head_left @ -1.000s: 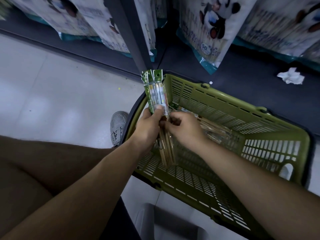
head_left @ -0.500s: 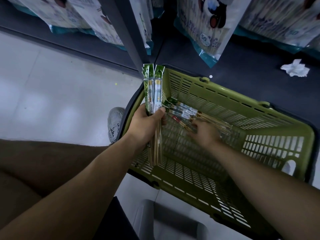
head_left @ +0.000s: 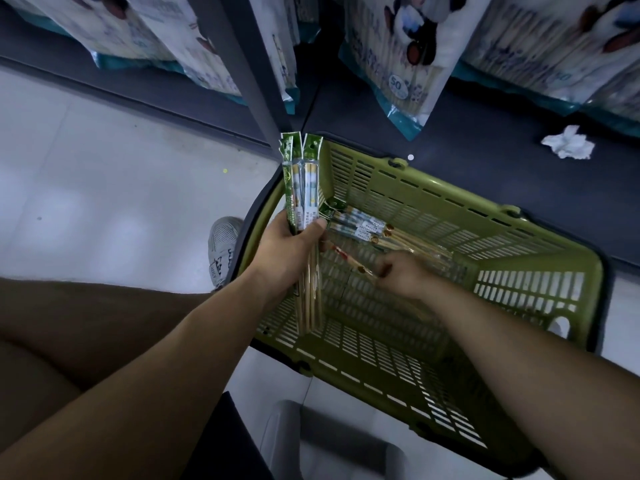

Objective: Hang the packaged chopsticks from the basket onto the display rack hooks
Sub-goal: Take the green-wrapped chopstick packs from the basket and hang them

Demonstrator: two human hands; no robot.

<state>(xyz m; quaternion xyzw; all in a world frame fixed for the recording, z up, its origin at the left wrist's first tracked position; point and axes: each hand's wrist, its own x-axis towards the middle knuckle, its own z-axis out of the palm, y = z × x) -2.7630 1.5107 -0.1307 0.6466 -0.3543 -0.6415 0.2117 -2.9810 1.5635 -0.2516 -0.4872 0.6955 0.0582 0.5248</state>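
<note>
left hand [head_left: 287, 252] gripping two chopstick packs [head_left: 302, 188] upright, right hand [head_left: 403, 276] blurred among loose packs [head_left: 367, 227], green basket [head_left: 433, 202]

Chopstick packs [head_left: 367, 226] lie in the basket [head_left: 450, 216], below the rack [head_left: 249, 74].

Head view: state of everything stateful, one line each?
held packs: upright, green headers up
left hand: grips held packs
basket: on floor, open top
loose packs: lying in basket
right hand: in basket among loose packs; grip blurred
crumpled paper: lying on dark shelf base
</note>
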